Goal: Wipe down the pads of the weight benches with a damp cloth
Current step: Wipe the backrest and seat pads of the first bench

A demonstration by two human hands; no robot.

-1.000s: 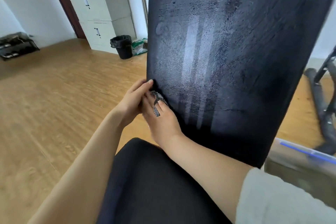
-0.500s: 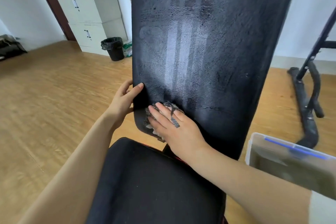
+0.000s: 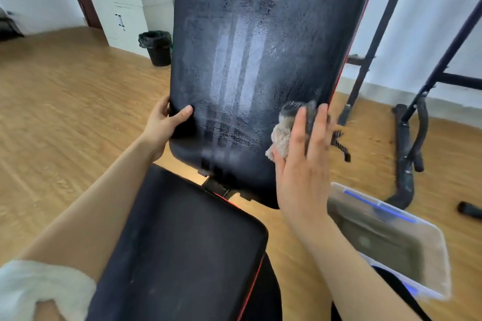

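Back pad (image 3: 247, 60) streaky-damp; R fingers (image 3: 300, 128) flat on cloth (image 3: 281, 135), L fingers (image 3: 162, 109) clamp edge.

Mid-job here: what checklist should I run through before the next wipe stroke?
1. Flat press of right hand on cloth against back pad: ok.
2. Grip of left hand on the pad's left edge: ok.
3. Dampness of cloth: cannot tell.
4. Wipe of seat pad: not ok, looks dry and speckled.
5. Reach to water tub on the right: ok, probably.
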